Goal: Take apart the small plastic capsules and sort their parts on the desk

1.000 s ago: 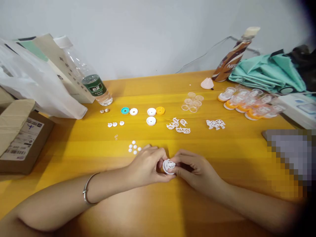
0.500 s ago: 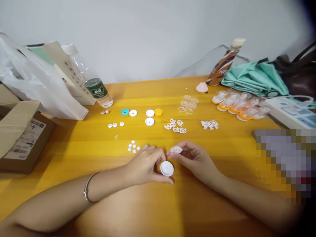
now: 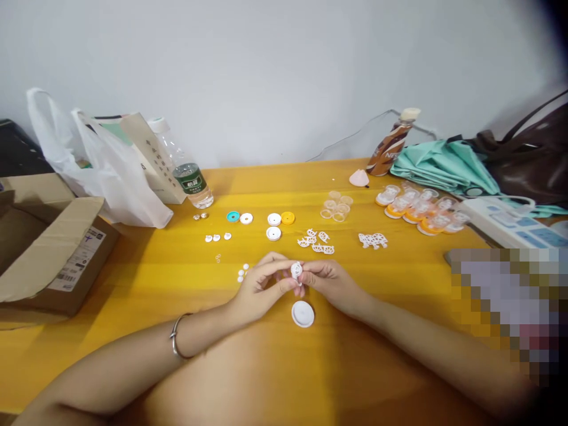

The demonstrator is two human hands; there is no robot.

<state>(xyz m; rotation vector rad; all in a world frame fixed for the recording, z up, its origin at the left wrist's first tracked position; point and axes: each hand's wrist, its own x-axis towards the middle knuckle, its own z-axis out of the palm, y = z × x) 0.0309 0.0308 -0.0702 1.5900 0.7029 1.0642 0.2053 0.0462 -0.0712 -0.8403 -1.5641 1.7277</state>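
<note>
Between my fingertips is a small white openwork plastic piece (image 3: 296, 271), raised over the table. My left hand (image 3: 265, 285) pinches it from the left, and my right hand (image 3: 331, 281) grips it from the right. Right below them a white round disc (image 3: 303, 314) with a raised rim lies flat on the table, touched by neither hand. Several small white round caps (image 3: 241, 273) lie just beyond my left hand, partly hidden by it. Farther back are loose white openwork pieces (image 3: 312, 239) and a cluster of white lattice pieces (image 3: 373, 239).
Coloured and white discs (image 3: 274, 219), small white knobs (image 3: 216, 238) and clear cups (image 3: 339, 212) sit mid-table. At left stand a cardboard box (image 3: 84, 260), plastic bag (image 3: 110, 183) and water bottle (image 3: 191, 180). At right are assembled clear-domed pieces (image 3: 432, 223), a power strip (image 3: 501, 219) and a brown bottle (image 3: 390, 145).
My left hand has left the white disc, which now lies alone, and has come up to the openwork piece. My right hand has brought that piece left and turned it upright. The view has shifted.
</note>
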